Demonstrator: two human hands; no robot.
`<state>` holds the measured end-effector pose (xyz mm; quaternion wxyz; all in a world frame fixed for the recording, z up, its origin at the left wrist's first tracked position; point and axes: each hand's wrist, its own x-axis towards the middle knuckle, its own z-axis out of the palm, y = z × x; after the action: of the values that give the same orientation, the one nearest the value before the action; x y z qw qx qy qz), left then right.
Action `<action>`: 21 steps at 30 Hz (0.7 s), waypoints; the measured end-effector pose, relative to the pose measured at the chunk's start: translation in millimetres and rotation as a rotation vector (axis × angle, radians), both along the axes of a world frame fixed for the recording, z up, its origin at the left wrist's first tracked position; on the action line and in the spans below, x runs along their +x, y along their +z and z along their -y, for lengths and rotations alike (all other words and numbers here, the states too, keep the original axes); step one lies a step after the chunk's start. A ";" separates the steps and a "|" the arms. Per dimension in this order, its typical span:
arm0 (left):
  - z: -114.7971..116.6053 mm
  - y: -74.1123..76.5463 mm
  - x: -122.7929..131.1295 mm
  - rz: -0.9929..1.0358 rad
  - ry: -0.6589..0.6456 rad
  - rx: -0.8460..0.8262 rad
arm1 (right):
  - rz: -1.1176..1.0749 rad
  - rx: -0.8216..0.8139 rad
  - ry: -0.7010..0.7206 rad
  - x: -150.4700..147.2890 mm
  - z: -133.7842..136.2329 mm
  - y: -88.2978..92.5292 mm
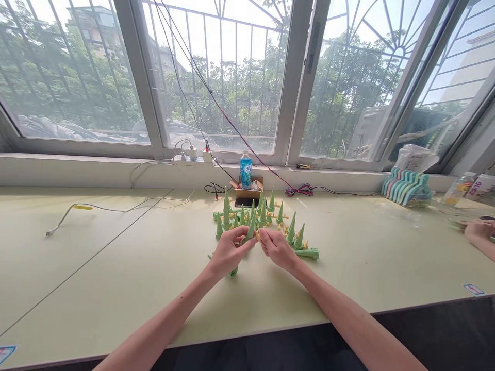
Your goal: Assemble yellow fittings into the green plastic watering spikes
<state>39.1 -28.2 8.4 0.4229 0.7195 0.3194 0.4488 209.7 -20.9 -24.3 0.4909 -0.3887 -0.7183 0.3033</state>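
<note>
My left hand (231,246) is closed around a green plastic plant-watering spike (251,228), its pointed end tilted upward. Right beside it, my right hand (277,248) pinches a small yellow valve piece (258,235) against the spike's side; the fingers cover most of it. Whether the two parts are joined, I cannot tell. Behind both hands stand several more green spikes (226,208), points up, some with yellow valves. One green spike (308,253) lies on its side by my right wrist, and another (233,272) lies partly hidden under my left hand.
A small cardboard box with a blue-liquid bottle (246,170) stands at the back, a dark phone (250,202) before it. Cables (299,189) run along the table (116,278). Green and pink hangers (406,186) stand right. Another person's hand (479,232) rests at the right edge.
</note>
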 end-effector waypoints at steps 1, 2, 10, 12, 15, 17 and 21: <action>0.2 0.1 0.2 -0.003 0.002 0.003 | -0.001 -0.001 -0.002 0.0 -0.2 -0.2; 0.4 0.3 0.4 -0.007 0.005 0.007 | -0.002 -0.003 -0.002 0.0 -0.3 -0.3; 0.7 -0.3 0.9 -0.010 0.011 0.035 | -0.031 -0.030 0.014 0.2 -0.9 -1.6; 0.4 -1.1 0.8 -0.014 0.013 0.044 | -0.035 -0.037 0.027 0.2 -1.4 -2.0; 0.2 -1.9 1.0 -0.018 0.022 0.046 | -0.030 -0.042 0.033 -0.4 -2.0 -1.7; 0.4 -1.5 1.3 -0.008 0.024 0.039 | -0.029 -0.036 0.018 -1.0 -2.1 -0.8; 1.5 2.1 1.5 0.015 0.032 0.014 | -0.035 0.001 -0.027 -1.3 -0.6 2.4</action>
<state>40.6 -29.7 10.5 0.4129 0.7139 0.3247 0.4631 208.4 -20.4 -21.9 0.5074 -0.3928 -0.7046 0.3030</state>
